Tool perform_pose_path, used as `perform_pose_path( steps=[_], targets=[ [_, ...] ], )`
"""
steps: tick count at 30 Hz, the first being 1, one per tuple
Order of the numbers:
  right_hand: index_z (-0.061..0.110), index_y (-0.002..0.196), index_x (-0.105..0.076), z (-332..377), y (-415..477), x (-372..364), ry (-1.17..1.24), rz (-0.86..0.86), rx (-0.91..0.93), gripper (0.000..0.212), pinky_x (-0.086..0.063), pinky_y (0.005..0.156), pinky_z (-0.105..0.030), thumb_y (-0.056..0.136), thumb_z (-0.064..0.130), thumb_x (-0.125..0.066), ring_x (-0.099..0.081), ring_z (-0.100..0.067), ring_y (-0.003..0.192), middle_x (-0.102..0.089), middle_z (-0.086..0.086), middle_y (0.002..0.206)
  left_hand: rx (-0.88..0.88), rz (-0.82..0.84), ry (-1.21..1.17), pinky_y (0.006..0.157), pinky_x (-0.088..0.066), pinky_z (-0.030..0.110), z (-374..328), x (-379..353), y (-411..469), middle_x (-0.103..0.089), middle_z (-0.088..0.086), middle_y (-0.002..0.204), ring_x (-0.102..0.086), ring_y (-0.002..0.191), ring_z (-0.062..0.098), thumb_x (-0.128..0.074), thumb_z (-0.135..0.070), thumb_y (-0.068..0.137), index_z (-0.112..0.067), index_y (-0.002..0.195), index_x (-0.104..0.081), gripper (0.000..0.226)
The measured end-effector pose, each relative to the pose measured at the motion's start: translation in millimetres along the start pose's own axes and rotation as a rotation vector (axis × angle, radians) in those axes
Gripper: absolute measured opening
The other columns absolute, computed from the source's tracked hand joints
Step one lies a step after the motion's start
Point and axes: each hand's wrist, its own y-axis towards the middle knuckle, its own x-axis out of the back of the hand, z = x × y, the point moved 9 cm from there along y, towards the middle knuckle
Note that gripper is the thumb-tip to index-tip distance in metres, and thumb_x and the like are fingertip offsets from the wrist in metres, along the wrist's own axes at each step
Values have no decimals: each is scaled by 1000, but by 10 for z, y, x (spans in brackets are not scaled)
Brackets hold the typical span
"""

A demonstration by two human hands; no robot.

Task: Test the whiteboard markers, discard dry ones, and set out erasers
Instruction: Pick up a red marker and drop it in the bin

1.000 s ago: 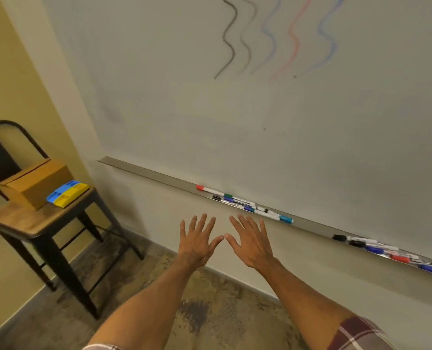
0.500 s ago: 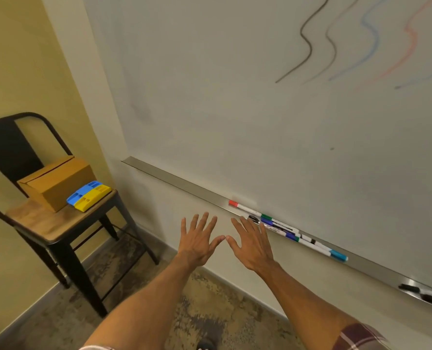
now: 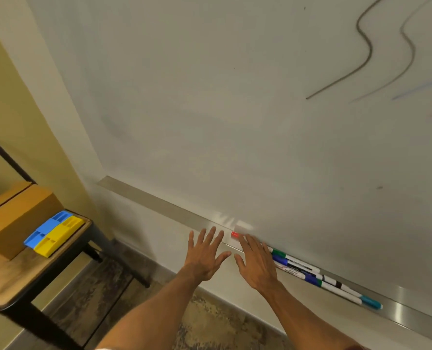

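Note:
Several whiteboard markers (image 3: 308, 271) lie in a row on the metal tray (image 3: 159, 203) under the whiteboard (image 3: 235, 109); a red cap (image 3: 234, 234) shows at their left end. My left hand (image 3: 204, 256) and my right hand (image 3: 256, 263) are held flat with spread fingers in front of the tray, holding nothing. The right hand partly covers the left end of the markers. A blue eraser (image 3: 47, 229) and a yellow eraser (image 3: 58, 234) sit side by side on the chair seat at the left.
A cardboard box (image 3: 12, 218) stands on the wooden chair seat (image 3: 12, 279) beside the erasers. Wavy test lines (image 3: 361, 51) mark the board's upper right. Yellow wall at the left; patterned floor below.
The view has swung left and moved closer: the chair and erasers came nearer, the second marker group left the frame. Both hands stay flat and spread, now over the tray's front edge.

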Motion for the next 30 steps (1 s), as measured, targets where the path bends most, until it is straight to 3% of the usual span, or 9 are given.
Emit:
perform_pose_path(
  steps=[5, 9, 12, 14, 16, 18, 21, 26, 30],
  targets=[
    [14, 143, -40, -9, 155, -168, -29, 4, -44, 59, -15, 110, -37, 93, 45, -48, -38, -22, 136, -41, -4, 146, -44, 20, 15, 116, 13, 55, 69, -74, 273, 11, -3, 163, 11, 150, 22, -4, -69, 92, -32, 154, 9, 73],
    [12, 125, -61, 102, 232, -303, -48, -14, -32, 66, -38, 100, -37, 99, 48, -13, -58, -17, 117, -60, -3, 129, -67, 36, 10, 117, 10, 56, 133, -121, 411, 10, -4, 163, 8, 150, 22, -1, -70, 90, -31, 153, 11, 75],
    [14, 114, -68, 284, 303, -219, -37, -132, 45, 41, -44, 92, -34, 83, 39, -66, -66, -15, 103, -69, -2, 114, -92, 46, 2, 118, 9, 55, 180, -121, 480, 8, -4, 163, 6, 150, 22, -6, -65, 96, -30, 154, 10, 70],
    [12, 110, -70, 261, 414, -280, 12, -89, -28, 61, -50, 85, -33, 55, 31, -90, -69, -18, 95, -71, -4, 106, -113, 40, -1, 118, 9, 54, 231, -121, 521, 5, -3, 164, 4, 150, 22, -9, -61, 98, -28, 155, 7, 67],
    [11, 109, -70, 181, 494, -315, 21, -57, -140, 74, -53, 81, -36, 40, 20, -96, -70, -23, 92, -71, -7, 103, -143, 34, 13, 118, 8, 53, 274, -128, 571, 1, -2, 164, 1, 150, 22, -11, -58, 100, -27, 155, 4, 65],
    [10, 119, -63, 166, 570, -346, 71, -49, -170, 65, -48, 94, -38, 59, 11, -88, -64, -27, 106, -65, -9, 116, -178, 40, 31, 119, 7, 53, 292, -132, 609, -1, -1, 164, -1, 150, 23, -13, -53, 102, -26, 156, 0, 62],
    [15, 131, -52, 161, 661, -420, 95, 14, -229, 44, -35, 106, -30, 89, 19, -63, -49, -22, 123, -55, -4, 131, -222, 40, 52, 119, 5, 52, 285, -130, 640, -7, 0, 163, -5, 149, 24, -16, -48, 104, -25, 155, -7, 57],
    [19, 117, -61, 206, 697, -365, 63, -13, -240, 30, -42, 93, -23, 88, 25, -64, -55, -15, 106, -61, 0, 115, -274, 30, 31, 120, 1, 51, 305, -94, 685, -15, 1, 161, -12, 148, 23, -18, -49, 104, -26, 153, -16, 55],
    [18, 123, -58, 349, 707, -321, -17, -23, -159, 33, -37, 96, -28, 91, 20, -60, -51, -18, 114, -59, -1, 122, -328, -28, 1, 121, -1, 49, 321, 30, 683, -24, 0, 158, -16, 147, 21, -25, -42, 105, -28, 147, -30, 45]
  ],
)
